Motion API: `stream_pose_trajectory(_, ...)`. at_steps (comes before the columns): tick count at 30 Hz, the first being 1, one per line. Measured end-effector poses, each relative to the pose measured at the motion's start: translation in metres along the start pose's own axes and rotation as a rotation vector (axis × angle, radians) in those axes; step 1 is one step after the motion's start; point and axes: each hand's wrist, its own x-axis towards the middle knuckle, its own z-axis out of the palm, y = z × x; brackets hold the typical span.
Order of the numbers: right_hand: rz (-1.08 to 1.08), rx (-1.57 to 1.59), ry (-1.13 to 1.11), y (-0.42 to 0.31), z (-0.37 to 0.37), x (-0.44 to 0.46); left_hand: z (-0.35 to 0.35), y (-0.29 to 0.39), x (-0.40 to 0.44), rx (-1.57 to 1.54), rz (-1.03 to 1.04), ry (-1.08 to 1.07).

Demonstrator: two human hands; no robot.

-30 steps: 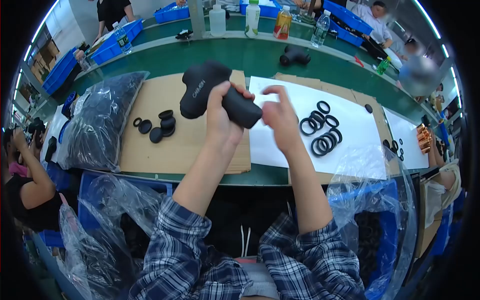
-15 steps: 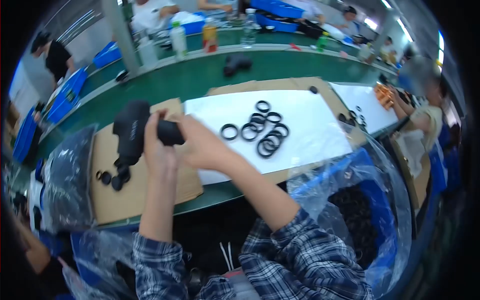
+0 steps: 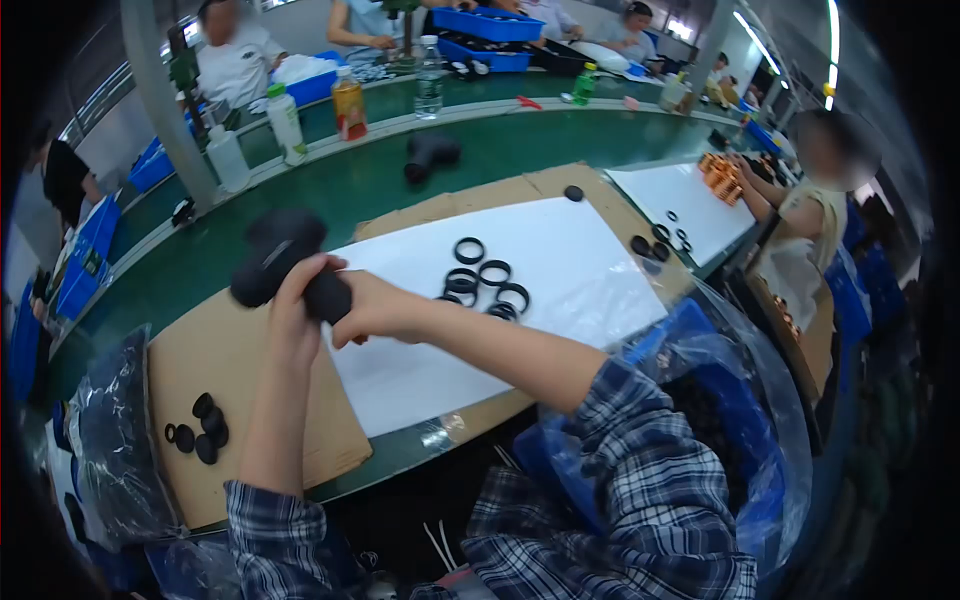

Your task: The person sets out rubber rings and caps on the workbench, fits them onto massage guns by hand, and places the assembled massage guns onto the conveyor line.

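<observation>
Green worktop (image 3: pixel 530 140) curves away beyond. A plastic bag (image 3: pixel 115 430) and black caps (image 3: pixel 210 420) lie left of the left hand (image 3: pixel 297 310), which grips a black device (image 3: pixel 275 255); the right hand (image 3: pixel 375 308) meets its near end, hold unclear. Right of both, black rings (image 3: pixel 469 261) lie on a white sheet (image 3: pixel 570 265).

Head cam, close, fwd/down, prob. tilted.

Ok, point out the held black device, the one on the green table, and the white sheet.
Held black device (image 3: pixel 268 262): head view, on its body.
Other black device (image 3: pixel 432 153): head view, on its middle.
White sheet (image 3: pixel 580 270): head view, on a bare part.
</observation>
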Motion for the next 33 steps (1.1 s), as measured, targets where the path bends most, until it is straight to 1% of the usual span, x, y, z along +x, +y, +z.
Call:
stream_pose_trajectory(1, 0.029, 0.057, -0.037, 0.001, -0.009, 0.008, 0.000, -0.001, 0.015, -0.014, -0.081, 0.041)
stream_pose_trajectory(3, 0.131, 0.009, -0.054, -0.003, -0.028, 0.015, 0.004, -0.004, 0.043, -0.010, -0.209, 0.159)
stream_pose_trajectory(4, 0.149, -0.096, -0.039, -0.008, -0.039, 0.019, -0.004, -0.011, 0.063, 0.026, -0.206, 0.197)
stream_pose_trajectory(5, 0.202, -0.140, 0.029, 0.007, -0.056, 0.038, -0.014, -0.022, 0.087, -0.021, -0.196, 0.226)
stream_pose_trajectory(6, 0.124, -0.226, 0.068, 0.026, -0.081, 0.063, -0.016, -0.024, 0.104, 0.040, -0.183, 0.277)
stream_pose_trajectory(7, 0.050, -0.566, 0.326, 0.038, -0.104, 0.078, -0.017, -0.026, 0.119, 0.103, -0.171, 0.323)
stream_pose_trajectory(8, -0.030, -0.903, 0.590, 0.043, -0.126, 0.088, -0.022, -0.026, 0.131, 0.180, -0.163, 0.321)
stream_pose_trajectory(10, 0.226, -1.049, 0.679, 0.036, -0.169, 0.099, -0.028, -0.026, 0.156, 0.337, -0.145, 0.305)
stream_pose_trajectory(13, 0.405, -1.014, 0.899, 0.047, -0.209, 0.112, -0.058, -0.042, 0.203, 0.594, -0.090, 0.517)
stream_pose_trajectory(14, 0.444, -0.971, 0.902, 0.050, -0.221, 0.116, -0.081, -0.048, 0.226, 0.774, -0.088, 0.575)
stream_pose_trajectory(15, 0.454, -0.964, 0.905, 0.058, -0.232, 0.121, -0.090, -0.049, 0.236, 0.848, -0.046, 0.583)
stream_pose_trajectory(17, 0.470, -0.949, 0.893, 0.073, -0.247, 0.133, -0.064, -0.018, 0.217, 1.188, -0.088, 0.603)
stream_pose_trajectory(18, 0.476, -0.878, 0.937, 0.074, -0.253, 0.137, -0.061, -0.016, 0.217, 1.267, -0.100, 0.617)
stream_pose_trajectory(20, 0.488, -0.821, 0.958, 0.078, -0.258, 0.141, -0.059, -0.014, 0.216, 1.434, -0.122, 0.639)
stream_pose_trajectory(21, 0.491, -0.795, 0.975, 0.078, -0.261, 0.140, -0.060, -0.017, 0.219, 1.474, -0.095, 0.632)
stream_pose_trajectory(24, 0.342, -0.768, 1.003, 0.082, -0.249, 0.129, -0.078, -0.025, 0.222, 1.583, -0.030, 0.598)
stream_pose_trajectory(26, 0.200, -0.774, 0.935, 0.081, -0.237, 0.120, -0.081, -0.026, 0.220, 1.651, 0.011, 0.541)
stream_pose_trajectory(27, 0.129, -0.772, 0.901, 0.080, -0.228, 0.113, -0.071, -0.023, 0.211, 1.672, 0.091, 0.498)
stream_pose_trajectory(28, 0.001, -0.814, 0.862, 0.070, -0.211, 0.099, -0.052, -0.018, 0.193, 1.693, 0.169, 0.458)
stream_pose_trajectory(30, -0.097, -0.798, 0.801, 0.049, -0.178, 0.074, -0.017, -0.013, 0.160, 1.675, 0.359, 0.405)
stream_pose_trajectory(31, -0.146, -0.785, 0.758, 0.039, -0.156, 0.061, -0.006, -0.015, 0.145, 1.534, 0.467, 0.346)
stream_pose_trajectory(32, -0.203, -0.791, 0.752, 0.025, -0.133, 0.047, -0.002, -0.021, 0.138, 1.314, 0.374, 0.228)
stream_pose_trajectory(33, -0.236, -0.832, 0.706, 0.016, -0.114, 0.037, 0.012, -0.023, 0.121, 0.937, 0.100, 0.140)
